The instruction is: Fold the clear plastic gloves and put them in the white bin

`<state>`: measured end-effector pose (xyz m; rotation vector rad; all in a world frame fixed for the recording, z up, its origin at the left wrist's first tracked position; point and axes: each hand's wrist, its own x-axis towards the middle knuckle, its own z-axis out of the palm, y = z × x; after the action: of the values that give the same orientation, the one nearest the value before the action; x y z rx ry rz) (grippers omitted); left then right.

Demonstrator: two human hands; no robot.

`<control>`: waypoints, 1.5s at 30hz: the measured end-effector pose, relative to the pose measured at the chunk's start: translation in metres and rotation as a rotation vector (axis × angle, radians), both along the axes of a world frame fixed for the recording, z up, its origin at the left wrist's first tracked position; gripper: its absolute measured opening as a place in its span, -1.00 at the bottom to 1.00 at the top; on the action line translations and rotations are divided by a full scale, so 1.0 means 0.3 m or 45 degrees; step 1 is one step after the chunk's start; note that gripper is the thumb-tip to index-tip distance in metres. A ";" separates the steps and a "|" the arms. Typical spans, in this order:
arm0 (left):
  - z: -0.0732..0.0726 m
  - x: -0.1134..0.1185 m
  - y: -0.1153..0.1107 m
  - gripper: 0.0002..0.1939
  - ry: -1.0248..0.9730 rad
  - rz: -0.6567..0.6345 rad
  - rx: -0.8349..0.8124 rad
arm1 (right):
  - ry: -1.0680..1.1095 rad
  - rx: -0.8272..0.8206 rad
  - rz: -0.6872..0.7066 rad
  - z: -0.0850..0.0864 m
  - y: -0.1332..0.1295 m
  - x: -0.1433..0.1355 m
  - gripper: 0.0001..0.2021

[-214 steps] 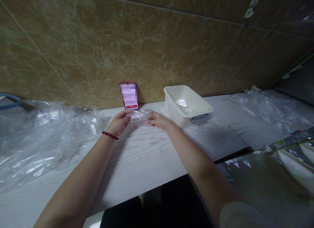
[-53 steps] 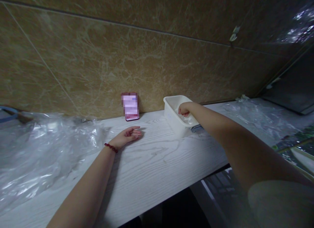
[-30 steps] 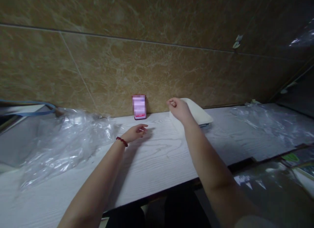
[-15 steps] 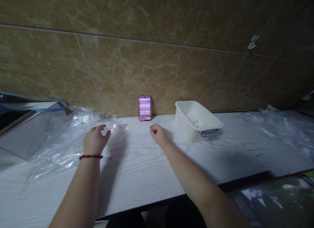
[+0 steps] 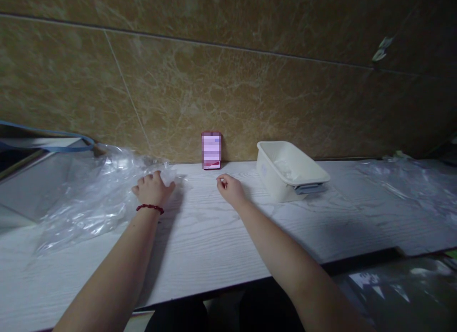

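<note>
A crumpled heap of clear plastic film (image 5: pixel 96 201) lies on the left part of a white wood-grain tabletop (image 5: pixel 210 241), shiny and loosely folded. Over its right edge is the person's left hand (image 5: pixel 153 189), back upward, fingers spread and thumb held out to the side; whether it touches the film cannot be told. A dark red beaded bracelet (image 5: pixel 150 207) circles that wrist. The right hand (image 5: pixel 232 191) is near the middle of the tabletop, fingers curled inward toward the thumb; whether anything is pinched between them cannot be told. Just behind it, a phone (image 5: pixel 212 152) with a lit, partly blurred screen leans upright against a brown marbled wall (image 5: pixel 228 94). To the right of that hand is a cream plastic tub (image 5: pixel 276 179) with a grey clip (image 5: pixel 310 188), clear plastic inside. More clear film (image 5: pixel 417 179) lies farther right. At far left is a pale box (image 5: pixel 46 184) with a blue band (image 5: pixel 67 147) along its top.
</note>
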<state>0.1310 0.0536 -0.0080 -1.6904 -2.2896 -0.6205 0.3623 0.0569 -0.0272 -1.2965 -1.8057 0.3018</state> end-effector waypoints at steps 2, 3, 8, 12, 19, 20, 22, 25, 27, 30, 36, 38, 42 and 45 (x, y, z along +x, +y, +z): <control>0.005 -0.006 0.003 -0.46 -0.032 -0.034 0.049 | -0.012 0.005 0.008 0.002 -0.003 -0.002 -0.84; 0.008 -0.008 0.004 -0.51 -0.053 -0.063 0.074 | -0.015 0.007 0.011 0.003 -0.003 -0.003 -0.84; 0.018 -0.004 0.012 -0.71 -0.154 -0.340 0.254 | 0.003 -0.008 0.037 -0.005 0.000 -0.002 -0.83; 0.032 0.021 -0.006 -0.74 -0.316 -0.612 0.488 | 0.040 -0.017 0.072 -0.004 -0.005 0.000 -0.82; 0.059 0.096 -0.086 -0.58 -1.292 -0.951 0.554 | 0.332 -0.133 0.304 0.001 -0.012 0.001 -0.78; 0.061 0.104 -0.094 -0.55 -1.463 -0.936 0.543 | 0.415 -0.168 0.379 -0.003 -0.011 -0.002 -0.76; 0.063 0.114 -0.106 -0.52 -1.744 -0.935 0.396 | 0.612 -0.313 0.516 -0.011 -0.012 -0.009 -0.69; 0.059 0.120 -0.116 -0.52 -1.971 -1.059 0.084 | 0.949 -0.633 0.685 -0.017 -0.020 -0.018 -0.57; 0.052 0.121 -0.115 -0.50 -2.006 -1.145 -0.042 | 1.104 -0.819 0.771 -0.011 -0.030 -0.018 -0.56; 0.038 0.115 -0.103 -0.42 -1.958 -1.177 -0.257 | 1.209 -0.968 0.772 0.009 -0.043 -0.005 -0.58; 0.018 0.084 -0.075 -0.32 -1.779 -1.066 -0.490 | 1.246 -0.959 0.774 0.034 -0.043 0.023 -0.67; 0.022 0.077 -0.076 -0.32 -1.730 -1.068 -0.485 | 1.228 -0.927 0.785 0.032 -0.038 0.025 -0.67; 0.035 0.063 -0.081 -0.36 -1.690 -1.118 -0.414 | 1.172 -0.834 0.631 0.021 -0.019 0.033 -0.63; 0.039 0.044 -0.077 -0.39 -1.707 -1.115 -0.332 | 1.180 -0.739 0.562 0.014 -0.003 0.042 -0.64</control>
<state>0.1442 0.0305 0.0037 -2.9946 -2.0598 -2.2618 0.3750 0.0560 -0.0230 -0.8371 -1.1755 1.4854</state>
